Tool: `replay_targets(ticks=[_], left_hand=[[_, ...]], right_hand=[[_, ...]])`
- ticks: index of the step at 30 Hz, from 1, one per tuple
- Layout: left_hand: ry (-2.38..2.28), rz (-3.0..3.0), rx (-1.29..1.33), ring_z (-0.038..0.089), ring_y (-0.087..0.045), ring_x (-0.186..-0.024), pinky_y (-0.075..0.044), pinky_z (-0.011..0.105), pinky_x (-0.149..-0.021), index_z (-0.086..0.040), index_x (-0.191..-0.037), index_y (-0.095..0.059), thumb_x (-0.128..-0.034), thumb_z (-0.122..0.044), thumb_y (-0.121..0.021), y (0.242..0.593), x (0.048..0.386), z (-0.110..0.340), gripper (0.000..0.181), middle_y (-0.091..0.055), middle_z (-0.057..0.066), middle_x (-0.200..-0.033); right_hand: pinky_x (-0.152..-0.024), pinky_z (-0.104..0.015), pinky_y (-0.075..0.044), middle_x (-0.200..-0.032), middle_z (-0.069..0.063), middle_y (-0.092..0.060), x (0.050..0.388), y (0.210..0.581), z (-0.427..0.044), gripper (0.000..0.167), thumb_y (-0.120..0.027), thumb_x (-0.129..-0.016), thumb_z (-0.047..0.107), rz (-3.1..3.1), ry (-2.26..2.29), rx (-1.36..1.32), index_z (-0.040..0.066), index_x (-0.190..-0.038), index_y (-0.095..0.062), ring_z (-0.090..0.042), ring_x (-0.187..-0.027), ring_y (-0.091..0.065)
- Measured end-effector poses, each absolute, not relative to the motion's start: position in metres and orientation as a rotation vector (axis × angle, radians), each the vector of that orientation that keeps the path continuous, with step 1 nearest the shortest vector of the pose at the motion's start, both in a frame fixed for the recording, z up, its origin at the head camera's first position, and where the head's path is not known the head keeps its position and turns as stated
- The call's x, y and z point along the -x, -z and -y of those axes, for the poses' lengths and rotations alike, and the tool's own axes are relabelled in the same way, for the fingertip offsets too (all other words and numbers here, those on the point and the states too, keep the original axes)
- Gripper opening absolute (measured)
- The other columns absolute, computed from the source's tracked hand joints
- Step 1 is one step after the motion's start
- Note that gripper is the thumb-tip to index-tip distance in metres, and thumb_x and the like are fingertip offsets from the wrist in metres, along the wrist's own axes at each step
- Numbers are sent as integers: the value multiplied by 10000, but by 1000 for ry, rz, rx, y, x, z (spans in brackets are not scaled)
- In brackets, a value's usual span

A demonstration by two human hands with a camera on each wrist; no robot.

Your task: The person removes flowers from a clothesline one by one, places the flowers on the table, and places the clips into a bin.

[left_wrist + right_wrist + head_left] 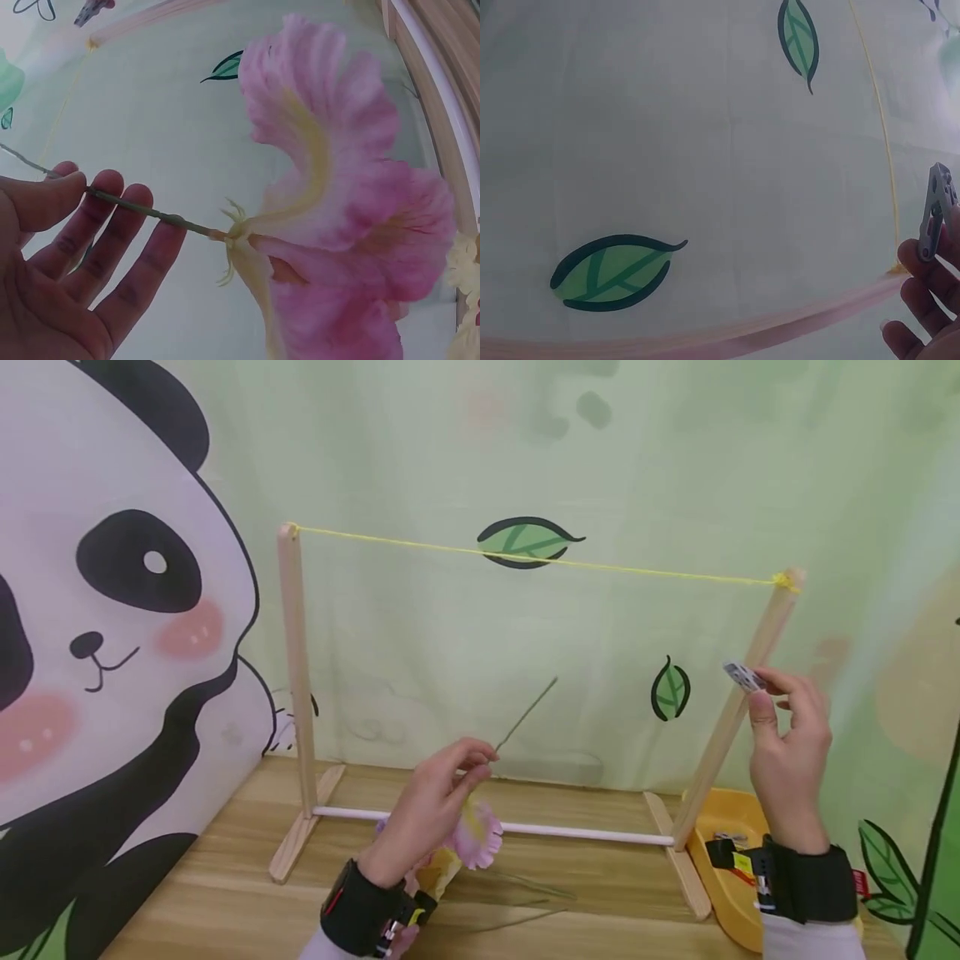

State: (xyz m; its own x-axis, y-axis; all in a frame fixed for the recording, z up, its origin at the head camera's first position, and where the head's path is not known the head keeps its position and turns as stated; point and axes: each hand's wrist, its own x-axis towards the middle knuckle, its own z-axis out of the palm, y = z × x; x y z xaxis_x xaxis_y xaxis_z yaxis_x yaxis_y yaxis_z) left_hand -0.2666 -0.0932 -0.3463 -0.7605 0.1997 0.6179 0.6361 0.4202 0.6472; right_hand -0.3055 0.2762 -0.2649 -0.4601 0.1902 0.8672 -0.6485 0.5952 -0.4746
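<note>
In the left wrist view, my left hand pinches the green stem of an artificial pink flower; its petals hang below that hand in the head view. My right hand, raised beside the right post, pinches a grey metal clothespin between thumb and fingers. The same clothespin appears at the right edge of the right wrist view. A yellow string runs between the tops of two wooden posts, above both hands, and nothing hangs on it.
The wooden left post and leaning right post are joined low down by a white rod. A yellow tray with small metal pieces stands at the right. More stems lie on the wooden table.
</note>
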Motion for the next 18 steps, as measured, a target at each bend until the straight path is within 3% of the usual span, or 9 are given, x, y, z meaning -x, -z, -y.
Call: replay_targets(ticks=[13, 18], left_hand=[[1074, 2345, 728, 93, -651, -1004, -564, 345, -855, -169, -1204, -679, -1056, -88, -599, 345, 259, 93, 188, -683, -52, -1105], [953, 2372, 749, 96, -649, -931, -556, 318, -803, -179, -1205, -695, -1059, -116, -596, 344, 256, 92, 187, -677, -28, -1066]], right_hand=[[-948, -208, -286, -1106, 292, -483, 306, 294, -299, 309, -566, -1059, 69, 1838, -1005, -275, -97, -1311, -632, 37, -1099, -391], [-941, -199, -289, -1108, 288, -488, 308, 301, -311, 307, -574, -1053, 66, 1823, -998, -247, -92, -1309, -638, 35, -1092, -404]])
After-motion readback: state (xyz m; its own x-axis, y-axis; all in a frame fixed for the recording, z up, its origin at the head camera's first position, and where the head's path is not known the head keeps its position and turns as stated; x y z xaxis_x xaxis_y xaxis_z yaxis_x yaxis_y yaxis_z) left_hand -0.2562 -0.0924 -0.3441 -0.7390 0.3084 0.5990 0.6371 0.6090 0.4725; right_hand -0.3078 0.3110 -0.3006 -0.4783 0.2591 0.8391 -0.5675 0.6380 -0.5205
